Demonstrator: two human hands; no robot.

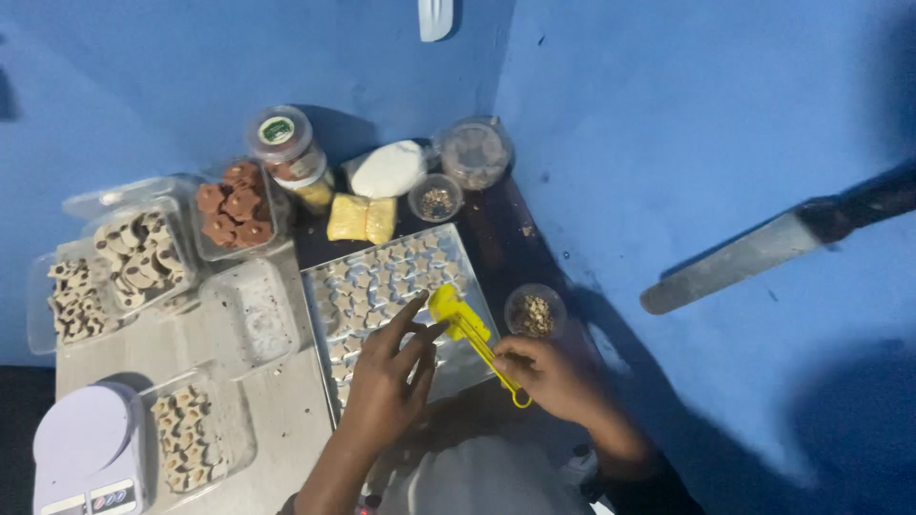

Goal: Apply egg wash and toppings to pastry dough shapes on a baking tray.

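Far left: white kitchen scale point(86, 448), then clear plastic tubs point(143, 253) packed with pale star-shaped biscuits; one tub of brown biscuits point(234, 205) behind. Centre: metal baking tray point(324, 315) carrying rows of small star pieces. Left hand point(386, 381) spread narrow over the tray's near edge, fingertips point(425, 329) touching the head of a yellow plastic tool point(468, 329), possibly a small plunger cutter, hard to confirm in dim light. Right hand point(558, 377) closed around the tool's thin handle loop, just off the tray's right edge. Likely light, stiff, a little slick; best gripped at the handle, steadied at the head. Biscuits probably brittle. Further right: small round cup point(534, 313) of chopped nuts. Behind the tray: a similar cup point(436, 200), a lidded jar point(286, 153).
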